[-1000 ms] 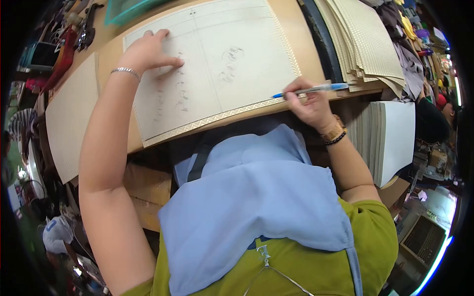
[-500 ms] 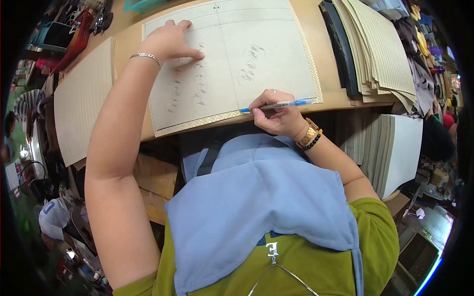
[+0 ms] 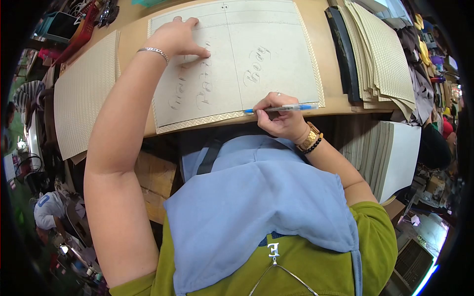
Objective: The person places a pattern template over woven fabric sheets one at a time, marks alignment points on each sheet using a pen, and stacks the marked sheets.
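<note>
A cream card pattern with handwriting and ruled lines lies on a textured woven-look sheet, whose edge shows along the card's sides. My left hand presses on the card's upper left, fingers spread. In my right hand is a clear ballpoint pen with blue ends, pinched between thumb and fingers. The pen lies nearly level, its blue tip at the card's near edge. A dark line runs along that edge.
Another textured sheet lies at left. On the right stand a dark folder-like board and a stack of textured sheets. Thick stacked boards sit below the wooden table's right side. A red basket is at upper left.
The whole view has shifted slightly, so the card appears a little further right. Both hands keep nearly the same places on it, and the pen is still held at the near edge.
</note>
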`<state>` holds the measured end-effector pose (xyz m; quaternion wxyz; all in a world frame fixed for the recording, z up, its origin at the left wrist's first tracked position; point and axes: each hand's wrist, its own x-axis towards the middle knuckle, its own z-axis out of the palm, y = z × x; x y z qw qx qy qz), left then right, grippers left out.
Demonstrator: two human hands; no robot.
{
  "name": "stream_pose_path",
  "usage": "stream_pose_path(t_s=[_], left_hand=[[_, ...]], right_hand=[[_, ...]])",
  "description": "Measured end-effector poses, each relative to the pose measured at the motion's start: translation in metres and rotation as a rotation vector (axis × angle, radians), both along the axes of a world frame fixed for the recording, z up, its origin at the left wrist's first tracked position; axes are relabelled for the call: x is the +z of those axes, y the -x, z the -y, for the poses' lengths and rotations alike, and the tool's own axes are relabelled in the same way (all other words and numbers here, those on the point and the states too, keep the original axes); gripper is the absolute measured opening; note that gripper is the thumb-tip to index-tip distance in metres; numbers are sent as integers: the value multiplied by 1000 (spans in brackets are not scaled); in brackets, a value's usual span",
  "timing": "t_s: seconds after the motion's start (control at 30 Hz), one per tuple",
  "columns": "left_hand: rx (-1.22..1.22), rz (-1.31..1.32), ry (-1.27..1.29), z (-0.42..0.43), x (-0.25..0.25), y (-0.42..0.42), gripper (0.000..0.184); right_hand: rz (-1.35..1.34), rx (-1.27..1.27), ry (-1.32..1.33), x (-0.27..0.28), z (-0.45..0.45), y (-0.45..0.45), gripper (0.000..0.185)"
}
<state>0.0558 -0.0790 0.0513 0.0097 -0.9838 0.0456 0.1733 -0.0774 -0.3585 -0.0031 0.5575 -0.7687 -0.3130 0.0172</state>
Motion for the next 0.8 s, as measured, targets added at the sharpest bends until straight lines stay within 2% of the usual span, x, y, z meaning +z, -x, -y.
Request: stream_pose_path(t_s=[0.27, 0.37, 0.43, 0.5, 0.53, 0.57, 0.63, 0.7, 0.77, 0.8], left_hand=[[12, -1, -3, 1, 2, 2, 103], [22, 5, 0, 0, 0, 5, 102], [25, 103, 42, -6, -11, 11, 101], [64, 252, 173, -16, -27, 26, 99], [90, 354, 282, -21, -33, 42, 98], [165, 388, 288, -23, -38, 58, 95], [262, 445, 312, -32, -49, 84, 87], [286, 463, 375, -44, -58, 104, 80], [295, 448, 434, -45, -56, 116, 76], [313, 423, 440, -42, -54, 121, 75]], right_hand=[[-9, -31, 25, 1, -1, 1, 4], [-422, 23, -95, -2, 9, 3, 4], [-417, -24, -309, 1, 16, -8, 8], [-481, -268, -399, 8, 32, -25, 17], [-316, -345, -287, 8, 42, -35, 20], [-142, -431, -180, 7, 54, -46, 24], [147, -509, 235, -9, 87, -57, 29], [144, -502, 405, 7, 92, -50, 37], [264, -503, 590, 2, 92, -45, 43], [232, -521, 603, 5, 90, -42, 40]])
